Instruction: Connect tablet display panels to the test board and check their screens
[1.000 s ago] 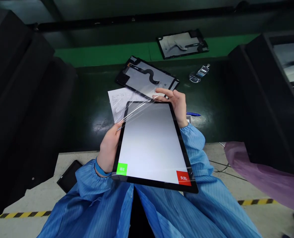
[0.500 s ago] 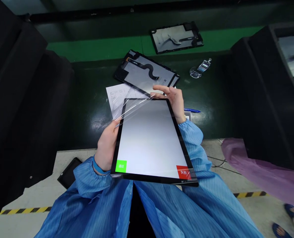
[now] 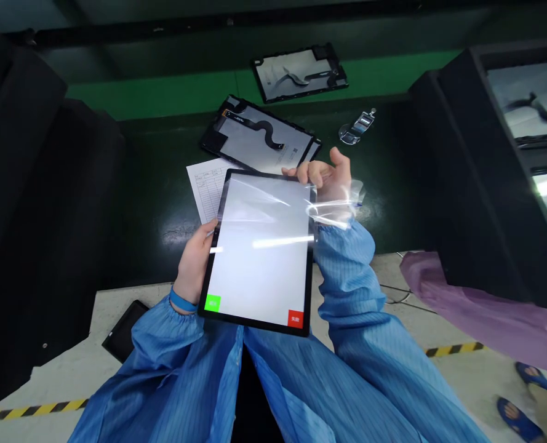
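Black-rimmed tablet (image 3: 257,271) held w/ L fingers (image 3: 209,227), R fingers (image 3: 303,172) half-curled @ top edge, grip unclear.

Printed sheet (image 3: 207,189) nr blk-framed panel (image 3: 240,140) w/ cable (image 3: 255,125), 2nd panel (image 3: 285,65) behind, yel/blk tape (image 3: 37,410) on flr (image 3: 65,369).

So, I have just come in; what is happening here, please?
A person's left hand holds a lit tablet by its left edge; the right hand is at the top right corner. Clear film shows past the right edge; how much covers the tablet is hard to tell. Behind, a panel overlaps a printed sheet.
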`<state>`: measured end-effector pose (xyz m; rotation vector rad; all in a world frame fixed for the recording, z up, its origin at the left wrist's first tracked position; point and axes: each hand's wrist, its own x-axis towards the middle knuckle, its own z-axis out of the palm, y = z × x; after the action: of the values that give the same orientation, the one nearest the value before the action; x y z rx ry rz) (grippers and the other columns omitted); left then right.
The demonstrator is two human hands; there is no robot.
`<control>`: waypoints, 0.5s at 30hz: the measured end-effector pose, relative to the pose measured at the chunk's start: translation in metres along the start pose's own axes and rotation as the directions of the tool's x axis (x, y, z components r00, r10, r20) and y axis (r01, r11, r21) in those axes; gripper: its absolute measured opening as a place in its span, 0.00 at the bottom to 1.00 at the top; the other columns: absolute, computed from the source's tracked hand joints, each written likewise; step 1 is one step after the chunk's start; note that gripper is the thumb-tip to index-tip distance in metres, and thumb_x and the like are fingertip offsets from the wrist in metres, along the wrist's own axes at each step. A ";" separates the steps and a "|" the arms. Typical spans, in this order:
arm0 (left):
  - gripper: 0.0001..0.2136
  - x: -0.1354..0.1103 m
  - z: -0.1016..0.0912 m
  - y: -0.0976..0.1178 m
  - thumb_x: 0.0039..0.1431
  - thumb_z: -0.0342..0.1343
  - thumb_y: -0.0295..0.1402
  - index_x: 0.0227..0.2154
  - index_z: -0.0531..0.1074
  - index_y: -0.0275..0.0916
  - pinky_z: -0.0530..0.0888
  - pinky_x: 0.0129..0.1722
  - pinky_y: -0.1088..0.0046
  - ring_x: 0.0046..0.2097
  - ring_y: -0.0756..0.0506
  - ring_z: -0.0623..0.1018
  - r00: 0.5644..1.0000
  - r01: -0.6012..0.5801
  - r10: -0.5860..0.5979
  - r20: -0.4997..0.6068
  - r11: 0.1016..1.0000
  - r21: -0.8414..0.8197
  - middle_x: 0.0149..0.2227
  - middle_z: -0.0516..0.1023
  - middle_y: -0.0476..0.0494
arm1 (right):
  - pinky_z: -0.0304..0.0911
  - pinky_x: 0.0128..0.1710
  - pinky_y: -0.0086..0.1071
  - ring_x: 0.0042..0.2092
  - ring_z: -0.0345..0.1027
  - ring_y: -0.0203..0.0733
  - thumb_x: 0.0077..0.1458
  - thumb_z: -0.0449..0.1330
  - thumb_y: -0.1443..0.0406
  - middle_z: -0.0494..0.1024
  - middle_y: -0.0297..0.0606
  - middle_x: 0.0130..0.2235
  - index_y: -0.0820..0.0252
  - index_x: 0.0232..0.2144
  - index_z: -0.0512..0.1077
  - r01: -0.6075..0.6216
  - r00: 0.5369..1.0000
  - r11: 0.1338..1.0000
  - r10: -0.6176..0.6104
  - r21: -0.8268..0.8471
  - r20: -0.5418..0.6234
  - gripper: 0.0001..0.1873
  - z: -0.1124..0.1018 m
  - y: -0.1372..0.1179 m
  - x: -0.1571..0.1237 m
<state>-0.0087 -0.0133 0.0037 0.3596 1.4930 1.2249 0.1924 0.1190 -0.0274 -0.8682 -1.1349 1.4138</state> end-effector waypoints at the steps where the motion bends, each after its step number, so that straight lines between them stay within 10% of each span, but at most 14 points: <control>1: 0.06 0.001 0.000 -0.003 0.58 0.56 0.29 0.28 0.77 0.39 0.75 0.54 0.67 0.55 0.39 0.77 1.000 0.026 -0.026 0.002 0.999 -0.044 0.36 0.83 0.49 | 0.67 0.55 0.50 0.37 0.73 0.46 0.61 0.41 0.40 0.63 0.36 0.20 0.52 0.13 0.58 0.051 0.999 0.998 -0.051 -0.033 -0.011 0.34 -0.002 -0.005 -0.001; 4: 0.07 0.003 -0.001 -0.010 0.59 0.54 0.30 0.30 0.78 0.39 0.77 0.52 0.65 0.52 0.39 0.79 0.994 0.111 -0.110 0.018 0.976 -0.187 0.34 0.83 0.50 | 0.66 0.56 0.51 0.42 0.73 0.47 0.62 0.45 0.43 0.72 0.37 0.29 0.53 0.17 0.64 0.245 0.968 0.946 -0.252 -0.214 -0.005 0.30 0.003 -0.025 -0.017; 6: 0.09 0.004 -0.004 -0.014 0.59 0.54 0.33 0.35 0.79 0.38 0.77 0.51 0.63 0.52 0.37 0.79 0.982 0.184 -0.165 0.089 0.941 -0.285 0.36 0.83 0.48 | 0.61 0.60 0.55 0.53 0.70 0.52 0.58 0.55 0.45 0.77 0.38 0.44 0.52 0.29 0.73 0.406 0.913 0.814 -0.344 -0.416 0.218 0.21 0.015 -0.035 -0.037; 10: 0.16 0.006 -0.011 -0.017 0.57 0.54 0.39 0.43 0.78 0.37 0.77 0.52 0.57 0.52 0.33 0.78 0.953 0.285 -0.228 0.199 0.896 -0.341 0.42 0.83 0.44 | 0.46 0.67 0.65 0.70 0.44 0.65 0.49 0.68 0.49 0.62 0.44 0.66 0.54 0.59 0.67 0.659 0.723 0.423 -0.127 -0.622 0.679 0.37 0.038 -0.031 -0.075; 15: 0.18 0.009 -0.013 -0.017 0.53 0.56 0.40 0.42 0.78 0.35 0.75 0.53 0.55 0.53 0.32 0.78 0.944 0.301 -0.216 0.248 0.873 -0.384 0.43 0.83 0.40 | 0.67 0.61 0.47 0.62 0.65 0.46 0.62 0.57 0.69 0.75 0.39 0.57 0.54 0.55 0.72 0.743 0.663 0.326 -0.245 -0.584 0.707 0.19 0.039 -0.007 -0.099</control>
<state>-0.0164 -0.0194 -0.0175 -0.0119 1.0319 1.2135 0.1736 0.0142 -0.0179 -0.6258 -2.4107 0.3981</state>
